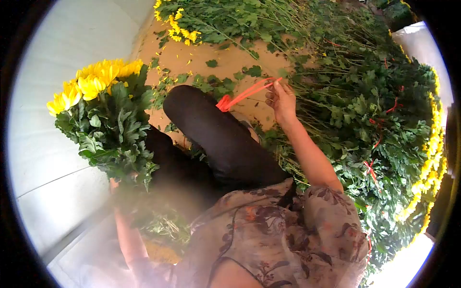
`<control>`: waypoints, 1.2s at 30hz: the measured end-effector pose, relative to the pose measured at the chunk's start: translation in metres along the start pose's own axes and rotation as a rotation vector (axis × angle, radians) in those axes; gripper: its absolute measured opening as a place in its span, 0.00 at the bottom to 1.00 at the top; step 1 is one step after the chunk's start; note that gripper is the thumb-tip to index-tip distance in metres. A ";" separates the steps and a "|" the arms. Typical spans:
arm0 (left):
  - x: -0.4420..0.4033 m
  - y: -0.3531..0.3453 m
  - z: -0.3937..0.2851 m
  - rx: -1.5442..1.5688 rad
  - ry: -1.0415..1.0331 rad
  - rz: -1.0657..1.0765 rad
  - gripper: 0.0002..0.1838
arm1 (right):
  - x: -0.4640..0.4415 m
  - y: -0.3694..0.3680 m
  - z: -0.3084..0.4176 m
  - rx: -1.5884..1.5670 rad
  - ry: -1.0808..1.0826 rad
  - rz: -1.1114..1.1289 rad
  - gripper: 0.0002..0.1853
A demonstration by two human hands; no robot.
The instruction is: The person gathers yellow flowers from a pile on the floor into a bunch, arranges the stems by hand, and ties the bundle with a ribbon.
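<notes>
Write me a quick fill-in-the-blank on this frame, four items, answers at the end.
1. The right hand holds red strings, while the flower bunch is in the ____ hand.
2. The leaves of that bunch are green, but its flower heads are ____.
3. A large stem pile with red ties stretches along the person's ____ side.
4. Next to the patterned shirt, the trousers look ____ in tone.

Missing words: left; yellow; right; darker.

Ties (224,103) smooth, plastic-looking; trousers (225,139) matt cloth.
</notes>
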State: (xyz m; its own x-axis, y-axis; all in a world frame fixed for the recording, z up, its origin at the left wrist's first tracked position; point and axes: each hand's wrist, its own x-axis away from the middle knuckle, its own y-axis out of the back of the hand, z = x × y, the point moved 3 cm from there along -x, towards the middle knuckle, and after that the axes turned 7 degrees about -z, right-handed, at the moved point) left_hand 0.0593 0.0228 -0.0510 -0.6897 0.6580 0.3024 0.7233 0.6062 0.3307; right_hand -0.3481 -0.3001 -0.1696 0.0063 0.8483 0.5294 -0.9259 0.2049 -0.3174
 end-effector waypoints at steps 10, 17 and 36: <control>-0.002 0.013 -0.002 -0.168 -0.039 -0.034 0.23 | -0.051 0.056 0.048 -0.220 0.253 -0.092 0.09; 0.021 0.029 -0.024 -0.307 -0.071 -0.100 0.22 | 0.039 -0.096 0.145 -0.242 0.887 0.187 0.09; 0.009 0.052 -0.016 -0.622 -0.045 -0.120 0.19 | 0.181 -0.208 -0.053 -0.213 0.301 1.170 0.05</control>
State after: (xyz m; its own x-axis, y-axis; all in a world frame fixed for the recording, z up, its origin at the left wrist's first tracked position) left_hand 0.0903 0.0531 -0.0163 -0.7527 0.6281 0.1973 0.4765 0.3130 0.8215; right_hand -0.1340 -0.1632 -0.0493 -0.6742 0.6474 -0.3555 -0.3514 -0.7045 -0.6167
